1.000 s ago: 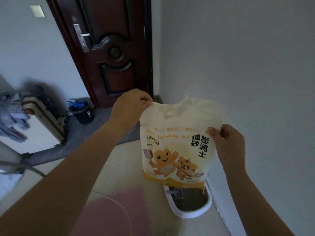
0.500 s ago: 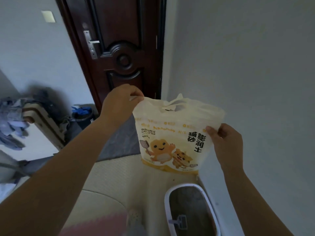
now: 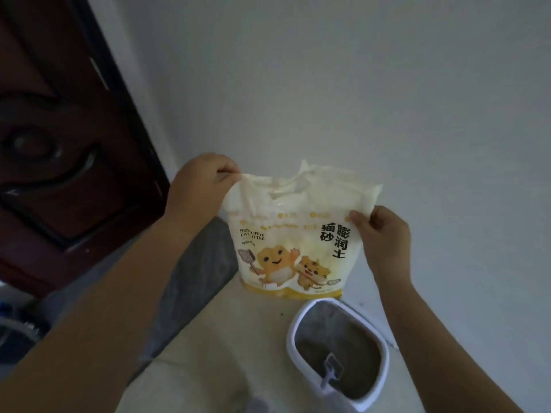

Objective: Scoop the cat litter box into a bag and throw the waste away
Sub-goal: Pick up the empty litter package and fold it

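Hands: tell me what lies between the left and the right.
Head view: the crumpled top of the litter bag stretches between the left hand and the right hand; each pinches an edge.

Bag: we see a cream plastic litter bag (image 3: 298, 242), crinkled, faintly glossy.
Box: our white plastic litter box (image 3: 291, 341), smooth.
Door: dark brown wooden door (image 3: 59, 162), polished.

left arm (image 3: 104, 308): bare all the way to the picture's edge
right arm (image 3: 432, 338): bare too
left hand (image 3: 199, 186): bare
right hand (image 3: 384, 234): bare, thumbnail shows

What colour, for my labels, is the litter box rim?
White: the oval plastic litter box rim, clearest in the head view.
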Motion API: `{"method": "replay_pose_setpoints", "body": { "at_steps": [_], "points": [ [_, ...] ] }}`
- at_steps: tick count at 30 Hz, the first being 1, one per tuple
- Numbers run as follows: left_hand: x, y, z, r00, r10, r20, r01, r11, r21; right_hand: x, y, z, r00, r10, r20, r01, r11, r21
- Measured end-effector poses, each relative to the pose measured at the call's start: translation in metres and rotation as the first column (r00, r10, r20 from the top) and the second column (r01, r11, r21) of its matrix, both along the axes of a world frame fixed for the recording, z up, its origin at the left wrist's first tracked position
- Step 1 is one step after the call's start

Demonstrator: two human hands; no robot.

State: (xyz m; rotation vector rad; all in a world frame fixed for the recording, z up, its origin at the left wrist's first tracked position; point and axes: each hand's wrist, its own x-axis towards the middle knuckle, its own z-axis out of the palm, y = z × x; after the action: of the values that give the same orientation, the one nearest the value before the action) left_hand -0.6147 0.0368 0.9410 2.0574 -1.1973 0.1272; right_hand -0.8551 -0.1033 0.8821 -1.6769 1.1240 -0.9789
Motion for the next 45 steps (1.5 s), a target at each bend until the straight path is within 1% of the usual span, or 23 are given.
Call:
{"method": "replay_pose_setpoints", "body": {
  "at_steps": [3,6,10,17,23,26,29,33,36,40,42,45],
  "points": [
    [0.011,-0.021,-0.004,0.995,-0.1,-0.01,0.099,0.995,-0.028,-0.001,0.01,-0.005,0.995,-0.094,-0.01,0.095,0.995,0.032],
    [0.014,-0.039,-0.003,0.981,-0.191,0.016,0.191,0.981,-0.038,-0.007,0.012,-0.005,0.985,-0.17,-0.032,0.171,0.985,0.026],
    [0.008,-0.06,0.007,0.966,-0.253,0.046,0.256,0.964,-0.072,-0.021,0.006,0.005,0.963,-0.268,0.005,0.268,0.963,-0.002],
    [-0.033,-0.104,0.019,0.926,-0.374,0.054,0.377,0.921,-0.092,-0.062,-0.01,0.012,0.918,-0.389,0.075,0.39,0.921,0.003],
    [-0.074,-0.148,0.021,0.908,-0.415,0.064,0.42,0.9,-0.116,-0.113,-0.03,0.013,0.905,-0.422,0.058,0.423,0.906,-0.02],
    [-0.096,-0.172,0.016,0.871,-0.484,0.077,0.49,0.868,-0.086,-0.138,-0.035,0.009,0.886,-0.462,0.05,0.463,0.886,-0.021],
    [-0.115,-0.197,0.009,0.829,-0.559,0.033,0.56,0.828,-0.042,-0.158,-0.036,0.006,0.848,-0.529,0.019,0.529,0.848,-0.016],
    [-0.134,-0.237,-0.001,0.743,-0.669,-0.039,0.669,0.743,0.003,-0.18,-0.036,0.006,0.766,-0.641,-0.041,0.639,0.767,-0.06],
    [-0.148,-0.263,-0.009,0.665,-0.742,-0.08,0.746,0.664,0.048,-0.182,-0.024,0.001,0.667,-0.74,-0.087,0.735,0.672,-0.09],
    [-0.156,-0.284,-0.027,0.528,-0.843,-0.102,0.847,0.514,0.135,-0.167,0.0,-0.017,0.537,-0.838,-0.097,0.838,0.543,-0.055],
    [-0.157,-0.291,-0.038,0.459,-0.884,-0.091,0.885,0.446,0.134,-0.158,0.01,-0.027,0.455,-0.885,-0.101,0.886,0.461,-0.046],
    [-0.158,-0.295,-0.052,0.354,-0.932,-0.075,0.934,0.349,0.068,-0.139,0.024,-0.036,0.333,-0.941,-0.057,0.941,0.336,-0.037]
  ]
}}
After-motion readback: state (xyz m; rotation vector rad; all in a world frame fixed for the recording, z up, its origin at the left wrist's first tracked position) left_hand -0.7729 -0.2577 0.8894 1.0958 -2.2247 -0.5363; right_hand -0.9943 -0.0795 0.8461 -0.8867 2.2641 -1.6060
